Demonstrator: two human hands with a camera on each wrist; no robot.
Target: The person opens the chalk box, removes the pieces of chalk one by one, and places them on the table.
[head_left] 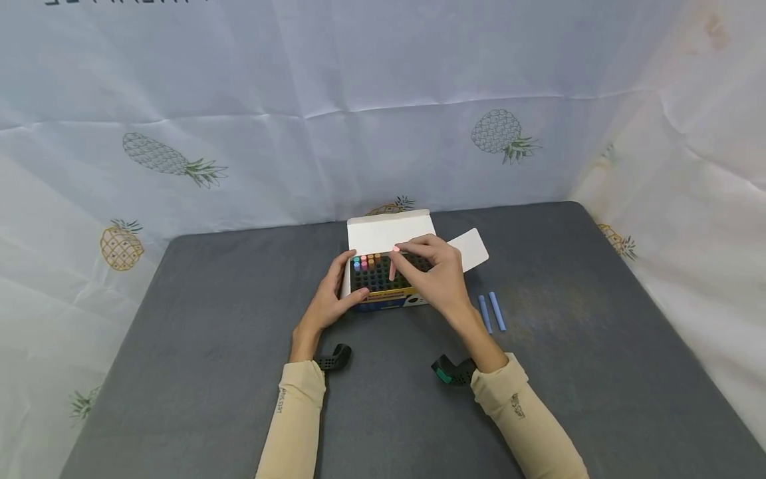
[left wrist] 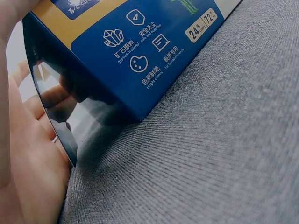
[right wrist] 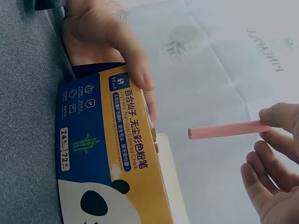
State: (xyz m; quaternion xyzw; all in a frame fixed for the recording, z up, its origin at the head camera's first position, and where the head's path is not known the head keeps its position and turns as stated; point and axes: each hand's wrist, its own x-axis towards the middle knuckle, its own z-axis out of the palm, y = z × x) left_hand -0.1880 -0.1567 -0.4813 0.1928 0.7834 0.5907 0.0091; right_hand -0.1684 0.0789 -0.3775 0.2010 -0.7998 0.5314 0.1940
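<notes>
Right hand (head_left: 441,276) pinches a pink chalk stick (right wrist: 224,130) between thumb and fingertips near its upper end; in the right wrist view the remaining fingers curl loosely, clear of it. Stick hangs over the chalk box (head_left: 383,301), lower end free and apart from the box. Left hand (head_left: 326,301) grips the box's left end: thumb over the front top edge, fingers round behind, partly hidden. Box sits on the grey table (head_left: 227,346), blue and yellow front, panda print, its white lid (head_left: 389,230) standing open at the back, white side flap (head_left: 469,250) out to the right. Inside, a dark holed insert (head_left: 377,282); coloured chalks (head_left: 364,265) stand in its back left holes, teal, pink, orange, brown and blue among them. Two blue sticks (head_left: 497,311) lie side by side on the table, right of the box, near the right forearm. Pineapple-print cloth (head_left: 359,66) hangs behind.
</notes>
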